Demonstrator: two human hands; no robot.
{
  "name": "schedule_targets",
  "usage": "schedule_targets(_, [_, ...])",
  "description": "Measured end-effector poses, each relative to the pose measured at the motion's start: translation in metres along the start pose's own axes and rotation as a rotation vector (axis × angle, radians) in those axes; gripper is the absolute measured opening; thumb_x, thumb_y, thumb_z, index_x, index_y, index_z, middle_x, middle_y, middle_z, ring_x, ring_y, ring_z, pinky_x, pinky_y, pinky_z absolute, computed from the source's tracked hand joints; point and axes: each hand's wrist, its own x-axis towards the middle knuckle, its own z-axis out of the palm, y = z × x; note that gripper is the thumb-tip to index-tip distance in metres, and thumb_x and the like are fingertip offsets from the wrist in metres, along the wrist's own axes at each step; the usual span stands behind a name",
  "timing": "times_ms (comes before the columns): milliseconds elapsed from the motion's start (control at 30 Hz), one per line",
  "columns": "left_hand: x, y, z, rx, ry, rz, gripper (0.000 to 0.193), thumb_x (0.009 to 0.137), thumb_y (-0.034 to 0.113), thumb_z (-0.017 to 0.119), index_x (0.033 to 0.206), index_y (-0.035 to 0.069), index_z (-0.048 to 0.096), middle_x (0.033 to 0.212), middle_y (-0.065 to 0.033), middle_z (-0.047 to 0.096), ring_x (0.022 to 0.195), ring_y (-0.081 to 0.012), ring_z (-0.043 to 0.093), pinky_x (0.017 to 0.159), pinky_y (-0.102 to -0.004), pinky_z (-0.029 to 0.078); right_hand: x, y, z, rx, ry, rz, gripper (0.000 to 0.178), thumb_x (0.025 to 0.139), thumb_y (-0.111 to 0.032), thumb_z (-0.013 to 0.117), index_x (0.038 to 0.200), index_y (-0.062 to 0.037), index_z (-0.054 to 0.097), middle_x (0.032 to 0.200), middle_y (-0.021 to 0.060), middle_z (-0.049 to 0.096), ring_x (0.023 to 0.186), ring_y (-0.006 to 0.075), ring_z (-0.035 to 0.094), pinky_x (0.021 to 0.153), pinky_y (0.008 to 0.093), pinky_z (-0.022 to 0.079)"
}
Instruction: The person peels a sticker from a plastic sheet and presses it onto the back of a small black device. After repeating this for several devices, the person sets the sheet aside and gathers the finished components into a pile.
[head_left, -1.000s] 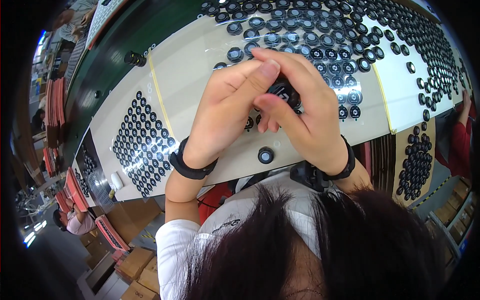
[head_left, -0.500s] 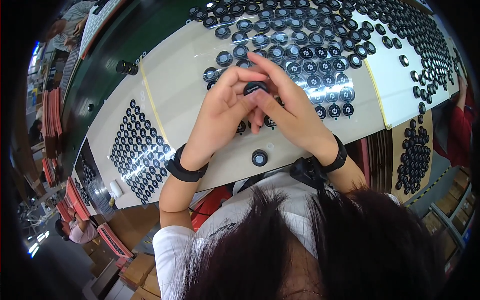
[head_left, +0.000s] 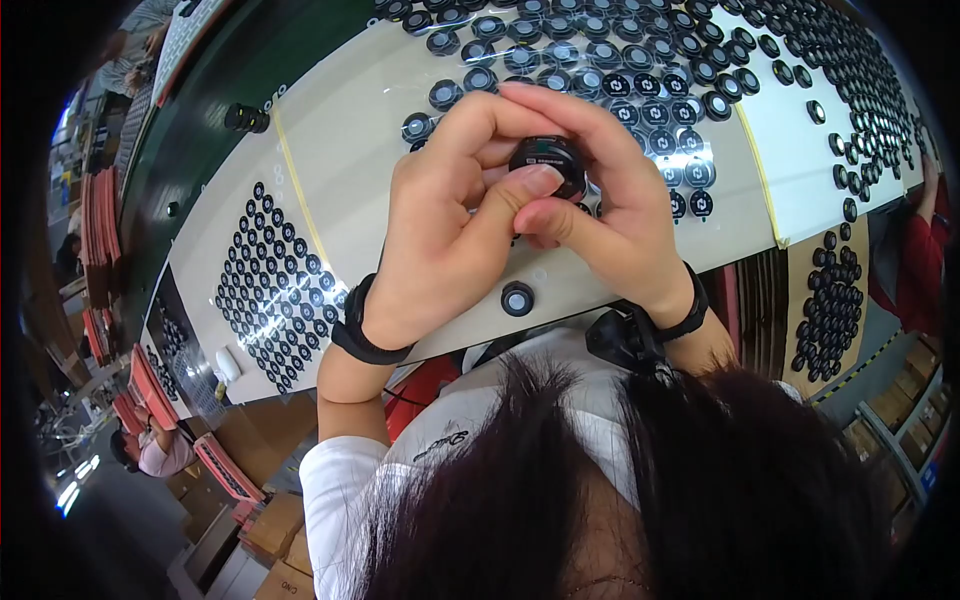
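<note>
Both hands are closed around a round black puck-like part (head_left: pixel 550 155) with small pale print on its face. My left hand (head_left: pixel 445 205) grips it from the left, the thumb pressed on its face. My right hand (head_left: pixel 625 190) holds the other side, fingers curved behind it and thumb at its lower edge. Close to the table's near edge lies a similar black part (head_left: pixel 517 298) with a grey centre. Behind the hands, a glossy clear sheet of round black stickers (head_left: pixel 655 115) is partly hidden by them.
Many black round parts (head_left: pixel 600 55) stand in rows across the far table and to the right. On the left lies another sheet of round black stickers (head_left: pixel 270 290). A dark cylinder (head_left: pixel 246 118) sits at the far left. A person in a red sleeve (head_left: pixel 925 240) is at the right edge.
My hands have come up closer to the camera. The black part has turned, so more of its printed face shows between my thumbs.
</note>
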Motion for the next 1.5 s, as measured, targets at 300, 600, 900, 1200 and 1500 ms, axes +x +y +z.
schedule_targets(300, [0.005, -0.011, -0.001, -0.105, 0.032, -0.123, 0.013, 0.080, -0.003, 0.043, 0.093, 0.000, 0.044, 0.073, -0.0042, 0.054, 0.050, -0.0051, 0.048, 0.044, -0.0159, 0.038, 0.000, -0.007, -0.002, 0.205, -0.051, 0.350, 0.047, 0.073, -0.004, 0.059, 0.116, 0.0003, 0.040, 0.088, 0.0064, 0.052, 0.074, 0.0090, 0.050, 0.061, 0.0184, 0.042])
schedule_targets(600, [0.005, -0.022, -0.011, -0.093, 0.030, -0.200, 0.011, 0.081, 0.000, 0.044, 0.092, 0.001, 0.044, 0.069, -0.0030, 0.054, 0.045, -0.0040, 0.046, 0.039, -0.0159, 0.036, -0.003, 0.011, 0.008, 0.050, 0.008, 0.215, 0.042, 0.075, -0.007, 0.059, 0.113, -0.0018, 0.043, 0.090, 0.0059, 0.055, 0.078, 0.0108, 0.053, 0.065, 0.0202, 0.042])
schedule_targets(900, [0.078, -0.051, -0.135, 0.379, 0.091, -0.086, 0.019, 0.085, 0.007, 0.040, 0.101, 0.004, 0.048, 0.073, -0.0068, 0.055, 0.054, -0.0090, 0.053, 0.050, -0.0196, 0.045, 0.020, 0.016, -0.023, -0.478, -0.006, 0.126, 0.030, 0.075, -0.008, 0.056, 0.105, -0.0048, 0.051, 0.094, 0.0059, 0.058, 0.081, 0.0118, 0.056, 0.071, 0.0229, 0.044])
schedule_targets(1200, [0.140, -0.124, -0.285, 1.635, 0.405, -0.218, 0.034, 0.079, 0.018, 0.047, 0.111, 0.007, 0.046, 0.104, -0.0190, 0.051, 0.100, -0.0335, 0.046, 0.084, -0.0420, 0.038, 0.041, 0.015, -0.097, -0.666, -0.092, 0.107, 0.020, 0.075, -0.004, 0.053, 0.096, -0.0037, 0.057, 0.091, 0.0056, 0.060, 0.081, 0.0121, 0.056, 0.072, 0.0220, 0.043])
schedule_targets(1500, [0.122, -0.064, -0.058, 1.065, -0.313, 0.237, 0.035, 0.074, 0.026, 0.056, 0.105, 0.012, 0.053, 0.096, -0.0163, 0.053, 0.086, -0.0294, 0.052, 0.072, -0.0333, 0.043, 0.056, 0.054, -0.128, -0.672, -0.264, 0.233, 0.021, 0.073, -0.001, 0.055, 0.094, -0.0036, 0.058, 0.080, 0.0037, 0.059, 0.073, 0.0110, 0.055, 0.068, 0.0208, 0.043])
